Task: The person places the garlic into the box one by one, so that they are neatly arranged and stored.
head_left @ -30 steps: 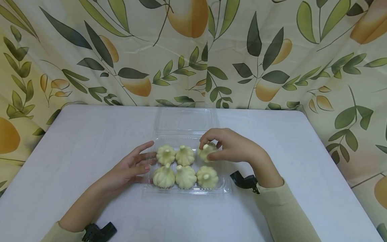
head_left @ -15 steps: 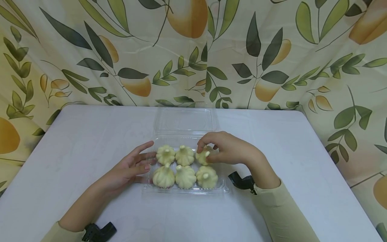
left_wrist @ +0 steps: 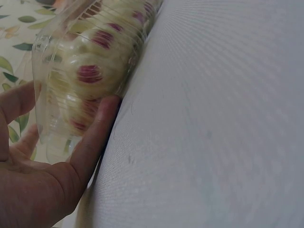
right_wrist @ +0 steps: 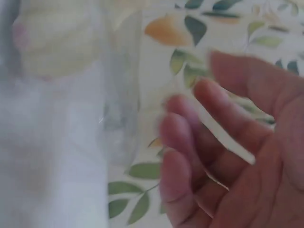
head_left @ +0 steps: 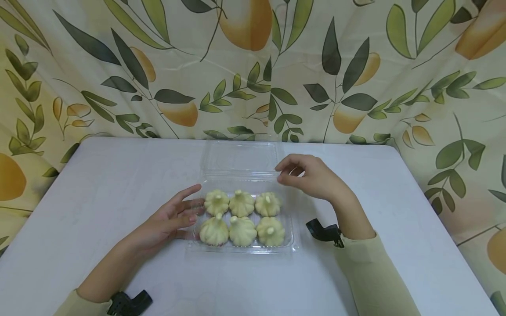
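Two rows of three pale garlic bulbs stand stem-up in a clear plastic clamshell box, its lid laid back. In the left wrist view, magenta patches mark the bulbs through the box wall. My left hand is spread at the box's left side, a fingertip touching it low down by the table. Above the box's back right corner, my right hand holds nothing, fingers loosely bent. It is off the back-right garlic bulb.
The box lies on a white-covered table. A leaf-and-fruit patterned curtain hangs behind the far edge. On each wrist sits a black camera mount.
My right hand set the back-right garlic bulb into its place, let go, and rose back and to the right. My left hand has stayed still.
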Demonstrator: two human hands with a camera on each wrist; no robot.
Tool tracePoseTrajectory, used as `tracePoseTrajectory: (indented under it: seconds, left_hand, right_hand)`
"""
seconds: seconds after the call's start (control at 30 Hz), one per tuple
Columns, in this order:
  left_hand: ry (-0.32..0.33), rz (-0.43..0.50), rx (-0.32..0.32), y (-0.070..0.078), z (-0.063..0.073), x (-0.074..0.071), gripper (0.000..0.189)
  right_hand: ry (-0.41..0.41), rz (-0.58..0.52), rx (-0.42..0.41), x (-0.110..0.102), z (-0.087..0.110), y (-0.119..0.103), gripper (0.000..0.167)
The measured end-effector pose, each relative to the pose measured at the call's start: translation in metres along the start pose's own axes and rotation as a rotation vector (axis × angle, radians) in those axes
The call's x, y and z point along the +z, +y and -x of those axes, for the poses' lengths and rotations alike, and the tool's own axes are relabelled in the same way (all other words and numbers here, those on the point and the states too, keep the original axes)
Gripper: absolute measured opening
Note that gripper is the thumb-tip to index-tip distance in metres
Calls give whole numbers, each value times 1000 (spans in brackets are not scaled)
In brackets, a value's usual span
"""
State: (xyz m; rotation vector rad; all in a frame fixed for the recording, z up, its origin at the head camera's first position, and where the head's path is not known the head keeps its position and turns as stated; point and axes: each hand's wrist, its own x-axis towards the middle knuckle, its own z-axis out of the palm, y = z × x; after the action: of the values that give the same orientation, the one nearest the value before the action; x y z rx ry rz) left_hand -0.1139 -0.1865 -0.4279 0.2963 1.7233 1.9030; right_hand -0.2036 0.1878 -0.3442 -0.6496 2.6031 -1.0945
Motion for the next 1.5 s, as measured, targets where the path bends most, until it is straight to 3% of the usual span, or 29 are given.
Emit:
tracePoseTrajectory:
  seconds: [0.13, 0.3, 0.47, 0.63, 0.83, 0.93, 1.17, 1.4, 1.5]
  left_hand:
    - [-1, 4, 3, -2, 1, -1, 72]
    - [-9, 26, 3, -5, 2, 0, 72]
    - [-17, 31, 4, -5, 2, 1, 72]
    - [-4, 12, -1, -4, 2, 2, 72]
    - [-1, 7, -1, -4, 1, 1, 71]
    - [7, 6, -9, -3, 0, 1, 71]
    - [21, -2, -16, -1, 1, 1, 71]
    - [22, -5, -14, 1, 1, 1, 71]
    - [20, -4, -16, 0, 0, 1, 70]
  right_hand:
    - [116, -131, 169, -4, -6, 17, 42]
    - [97, -283, 316, 2, -13, 38, 71]
    - [77, -384, 326, 11, -17, 50, 62]
    - [115, -438, 343, 13, -18, 53, 72]
    - [69, -657, 408, 16, -23, 60, 54]
    - [71, -709, 401, 17, -25, 60, 51]
    - [121, -644, 320, 14, -26, 53, 48]
    - [138, -630, 224, 11, -22, 43, 28]
    - [138, -634, 142, 11, -17, 42, 21]
